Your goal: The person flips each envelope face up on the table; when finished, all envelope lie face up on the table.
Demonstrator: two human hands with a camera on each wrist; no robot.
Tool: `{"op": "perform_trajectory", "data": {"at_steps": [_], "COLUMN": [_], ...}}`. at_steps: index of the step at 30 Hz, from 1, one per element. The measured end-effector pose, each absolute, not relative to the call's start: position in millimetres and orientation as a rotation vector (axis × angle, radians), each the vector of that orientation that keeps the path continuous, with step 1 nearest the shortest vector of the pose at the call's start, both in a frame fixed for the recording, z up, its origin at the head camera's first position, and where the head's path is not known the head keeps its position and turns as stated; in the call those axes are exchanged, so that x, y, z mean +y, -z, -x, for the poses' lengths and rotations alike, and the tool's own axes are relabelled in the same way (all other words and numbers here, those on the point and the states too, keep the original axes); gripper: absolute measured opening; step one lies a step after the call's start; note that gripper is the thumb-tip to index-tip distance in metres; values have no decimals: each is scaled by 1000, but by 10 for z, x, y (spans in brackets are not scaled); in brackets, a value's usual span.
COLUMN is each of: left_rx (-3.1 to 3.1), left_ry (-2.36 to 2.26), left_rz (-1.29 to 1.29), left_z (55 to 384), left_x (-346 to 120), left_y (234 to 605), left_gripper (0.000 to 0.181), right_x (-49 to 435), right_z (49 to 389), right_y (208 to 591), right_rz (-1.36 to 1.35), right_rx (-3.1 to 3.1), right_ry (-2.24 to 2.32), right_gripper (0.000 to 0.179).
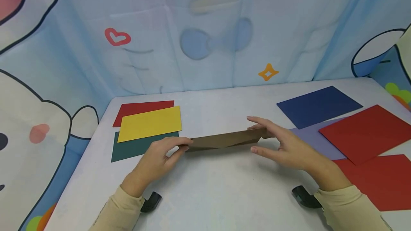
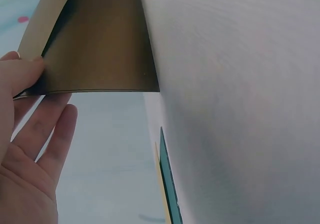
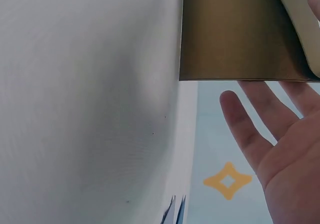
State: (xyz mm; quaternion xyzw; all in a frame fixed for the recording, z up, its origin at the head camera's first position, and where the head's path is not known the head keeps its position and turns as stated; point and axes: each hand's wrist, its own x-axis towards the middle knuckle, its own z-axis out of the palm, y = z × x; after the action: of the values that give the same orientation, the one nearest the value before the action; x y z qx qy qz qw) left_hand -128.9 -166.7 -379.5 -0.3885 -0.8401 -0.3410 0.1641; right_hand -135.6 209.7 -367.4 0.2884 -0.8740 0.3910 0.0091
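A brown envelope (image 1: 228,139) stands on its long edge at the middle of the table, its flap (image 2: 46,21) toward me. My left hand (image 1: 162,152) pinches the left end near the flap, thumb in front and fingers behind. Its lower fingers spread loosely below the end in the left wrist view. At the right end, my right hand (image 1: 279,142) is spread around the envelope, fingers reaching behind it. The right thumb (image 1: 264,151) is held apart from those fingers, in front. In the right wrist view, the straight fingers (image 3: 265,109) lie beyond the envelope's end.
At left, a red sheet (image 1: 141,109), yellow sheet (image 1: 151,124) and dark green sheet (image 1: 141,149) overlap. At right lie a dark blue sheet (image 1: 319,106), a lavender sheet (image 1: 318,138) and two red sheets (image 1: 369,134). A printed blue curtain (image 1: 218,70) hangs behind the table.
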Motion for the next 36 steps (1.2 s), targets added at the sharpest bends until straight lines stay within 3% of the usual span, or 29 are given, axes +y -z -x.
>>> {"op": "perform_trajectory", "data": {"at_steps": [12,23,36], "left_rx": [-2390,-2550,-2817], "left_ry": [1137,1184,1189], "left_rz": [1060,944,858], "left_z": [1295,1262,1242], "left_x": [-1661,-1636,-1621], "left_y": [3819,3789,3794], "left_gripper": [34,38,76], "right_x": [2073,2085,2073], "right_z": [1335,1337,1366], "right_y": [3675,3700,3772], "right_rz": [-900,-923,-940], "right_rx": [-2704,-2702,-2732], "right_ry": [-1275,-1300,-1219], "right_gripper": [64,61,64]}}
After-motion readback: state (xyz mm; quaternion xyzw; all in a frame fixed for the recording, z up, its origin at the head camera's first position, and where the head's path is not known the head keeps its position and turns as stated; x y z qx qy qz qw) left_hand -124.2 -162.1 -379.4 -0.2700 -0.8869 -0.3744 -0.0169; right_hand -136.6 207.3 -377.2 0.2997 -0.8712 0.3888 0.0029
